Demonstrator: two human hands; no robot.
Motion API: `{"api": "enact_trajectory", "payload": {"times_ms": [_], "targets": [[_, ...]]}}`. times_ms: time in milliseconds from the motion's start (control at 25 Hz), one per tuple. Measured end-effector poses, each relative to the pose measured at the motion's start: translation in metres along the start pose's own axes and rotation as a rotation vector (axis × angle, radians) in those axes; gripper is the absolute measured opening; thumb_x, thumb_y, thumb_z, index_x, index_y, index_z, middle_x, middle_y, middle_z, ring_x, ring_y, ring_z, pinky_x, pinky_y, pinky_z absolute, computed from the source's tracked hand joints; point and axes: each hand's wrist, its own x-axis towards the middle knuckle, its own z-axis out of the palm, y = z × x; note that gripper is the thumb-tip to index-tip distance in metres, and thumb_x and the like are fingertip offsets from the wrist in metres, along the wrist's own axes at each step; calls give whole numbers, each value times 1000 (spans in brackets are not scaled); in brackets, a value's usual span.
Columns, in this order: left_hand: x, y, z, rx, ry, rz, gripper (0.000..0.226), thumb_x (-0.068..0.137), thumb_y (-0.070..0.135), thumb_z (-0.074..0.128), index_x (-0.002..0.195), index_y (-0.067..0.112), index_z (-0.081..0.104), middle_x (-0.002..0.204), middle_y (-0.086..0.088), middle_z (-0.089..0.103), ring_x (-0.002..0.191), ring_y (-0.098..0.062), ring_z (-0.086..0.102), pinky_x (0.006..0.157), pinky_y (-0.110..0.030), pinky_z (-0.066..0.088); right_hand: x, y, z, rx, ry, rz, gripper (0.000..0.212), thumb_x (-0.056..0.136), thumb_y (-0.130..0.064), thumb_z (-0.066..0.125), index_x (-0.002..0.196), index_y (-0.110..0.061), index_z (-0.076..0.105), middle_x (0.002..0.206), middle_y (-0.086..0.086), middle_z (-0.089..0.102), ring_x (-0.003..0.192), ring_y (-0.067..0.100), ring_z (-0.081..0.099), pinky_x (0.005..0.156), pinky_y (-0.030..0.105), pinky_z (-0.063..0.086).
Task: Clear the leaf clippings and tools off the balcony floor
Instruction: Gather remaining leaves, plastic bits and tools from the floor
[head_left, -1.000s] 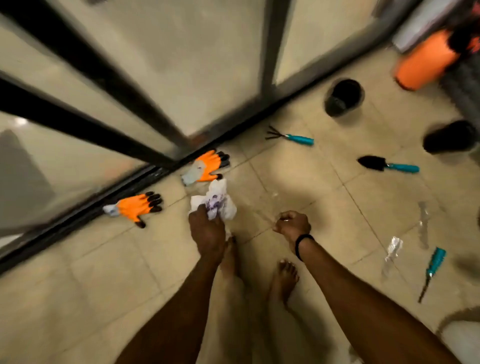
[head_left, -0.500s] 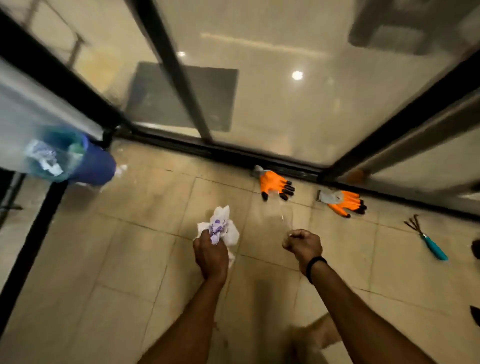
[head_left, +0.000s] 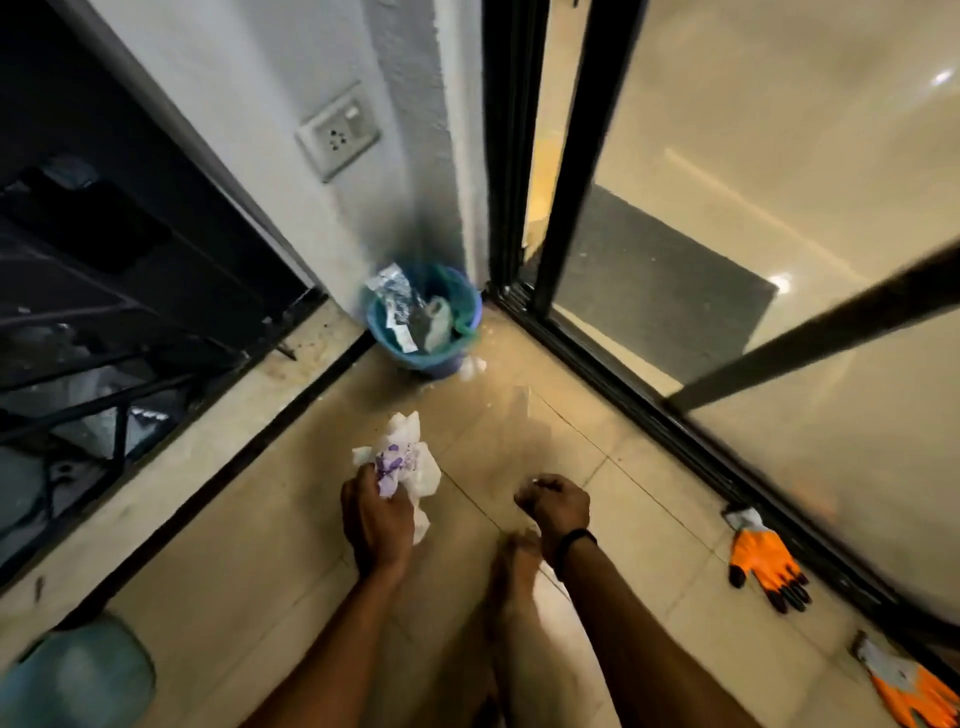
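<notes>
My left hand (head_left: 376, 525) grips a crumpled white wrapper with purple print (head_left: 402, 462) above the tiled balcony floor (head_left: 639, 525). To its right my right hand (head_left: 553, 506) is curled and pinches a thin clear plastic film (head_left: 521, 415) that rises faintly from the fingers. A blue bin (head_left: 423, 340) holding wrappers and scraps stands in the corner ahead of both hands. Two orange work gloves with black fingertips lie by the door track, one at the right (head_left: 763, 564) and one at the lower right corner (head_left: 914, 688).
A sliding glass door (head_left: 779, 260) with black frames runs along the right. A black railing (head_left: 104, 364) and a stone ledge bound the left. A wall socket (head_left: 337, 137) sits above the bin. A teal object (head_left: 78, 670) lies at the lower left. My bare foot (head_left: 511, 571) stands below my right hand.
My view has swung left from the gloves and tools toward the corner. The blue bin now lies straight ahead and nearer. Both hands keep their hold on the wrapper and the film.
</notes>
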Motion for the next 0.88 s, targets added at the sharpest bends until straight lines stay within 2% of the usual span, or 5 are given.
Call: {"api": "enact_trajectory", "payload": {"times_ms": [240,440,600,720,880], "targets": [[129,29,28,-125,112,32,49,86,10,73,128,3,51,121,-18,64,104,-34,64,81,-28,44,80,-88,169,-54,44,-130,13,81,1,66,88,-9,70,82,10,71,66,20,68,76,36,60],[214,50,72,-165,145,32,49,84,12,74,127,4,53,122,-18,60,108,-30,60,82,-32,49,156,-129,273,-369,110,-354,13,72,-21,63,83,-23,70,86,6,75,86,29,70,83,42,56],[276,46,124,-125,203,310,43,87,13,68,128,5,59,126,-22,47,105,-23,52,87,-21,44,225,-132,328,-552,72,-355,24,85,-16,64,107,-12,70,108,12,71,101,28,64,87,30,48],[327,37,189,88,19,448,39,93,17,62,130,9,61,125,-21,52,113,-29,53,98,-33,44,275,-127,341,-624,-60,-265,49,81,-33,68,124,-10,62,127,17,62,108,25,59,93,35,44],[381,26,249,567,-652,354,50,94,25,59,141,11,48,144,-20,49,134,-36,44,110,-40,31,273,-138,342,-596,-126,-426,60,86,-56,42,125,-13,58,129,17,60,120,35,55,105,49,43]]}}
